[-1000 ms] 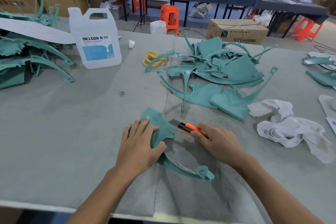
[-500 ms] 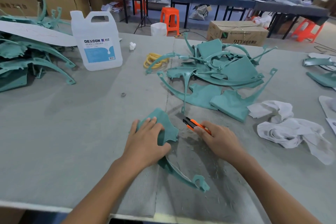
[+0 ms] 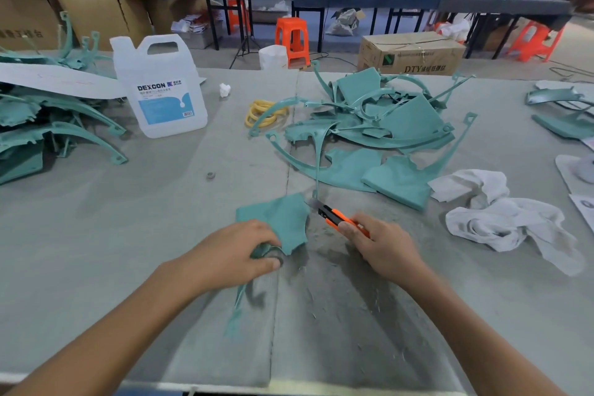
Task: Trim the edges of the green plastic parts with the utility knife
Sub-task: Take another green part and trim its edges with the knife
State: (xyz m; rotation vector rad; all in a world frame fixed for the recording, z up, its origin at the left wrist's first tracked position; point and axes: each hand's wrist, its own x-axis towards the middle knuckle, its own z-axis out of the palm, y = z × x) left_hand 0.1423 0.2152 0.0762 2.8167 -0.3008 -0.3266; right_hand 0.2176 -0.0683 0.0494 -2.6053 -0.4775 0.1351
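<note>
A green plastic part lies on the grey table in front of me, its flat panel pointing away and its thin curved arm trailing toward me under my wrist. My left hand grips it at the panel's near edge. My right hand holds an orange utility knife, blade tip out and resting at the panel's right corner. A pile of more green parts sits behind, mid-table.
A second stack of green parts lies at the left, beside a white DEXCON jug. Yellow rubber bands, white rags at the right, and plastic shavings lie near the front edge.
My left hand has turned the part, so its arm now points toward me rather than to the right. The knife moved up to the panel's right corner.
</note>
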